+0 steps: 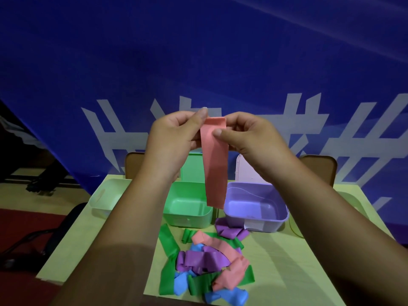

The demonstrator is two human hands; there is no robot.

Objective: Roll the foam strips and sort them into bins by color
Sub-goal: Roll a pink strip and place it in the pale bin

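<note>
Head cam: I'm seeing both hands holding one pink foam strip [215,164] up in the air above the green bin [187,219]. The left hand [174,133] is pinching the strip's top edge. The right hand [245,138] is pinching it too, thumb pressing on the front. The strip is hanging down flat, not rolled yet, and its lower end is overlapping the green bin's right rim from my angle. The purple bin [276,221] is sitting just right of the green bin and the white bin [99,208] left of it. The mixed pile of strips [207,261] is lying on the table [106,244] in front of it.
</note>
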